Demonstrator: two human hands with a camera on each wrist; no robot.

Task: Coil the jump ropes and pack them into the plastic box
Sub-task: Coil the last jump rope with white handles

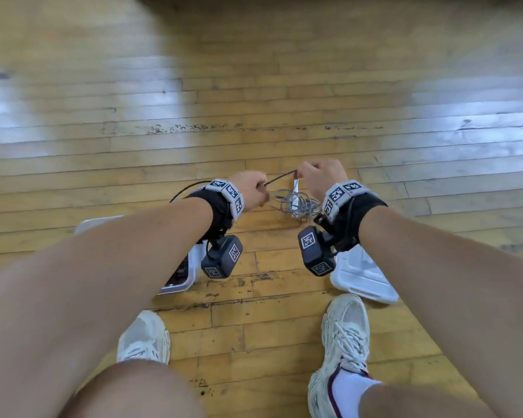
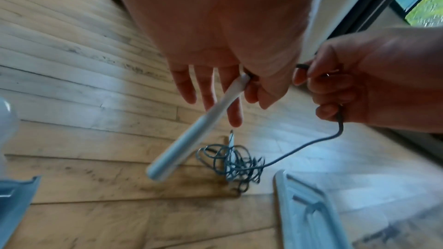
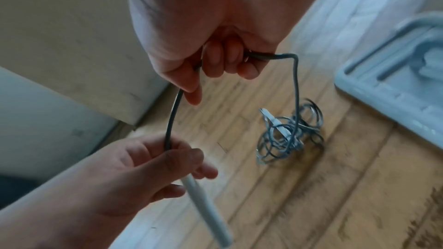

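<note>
A thin grey jump rope (image 1: 296,203) lies in a tangled heap on the wooden floor, with its second white handle (image 3: 275,122) lying in the tangle. My left hand (image 1: 254,191) pinches the top of the first white handle (image 2: 189,133), which hangs down from my fingers. My right hand (image 1: 317,179) grips the cord (image 3: 172,118) a short way along from that handle. The short stretch between my hands is taut, and from my right fist the cord (image 2: 302,150) drops to the heap. The clear plastic box (image 1: 191,267) stands on the floor under my left forearm.
The box's white lid (image 1: 363,279) lies flat on the floor to the right, under my right wrist. My two white sneakers (image 1: 344,333) stand just behind the box and lid. A black cord loop (image 1: 184,188) shows behind my left wrist.
</note>
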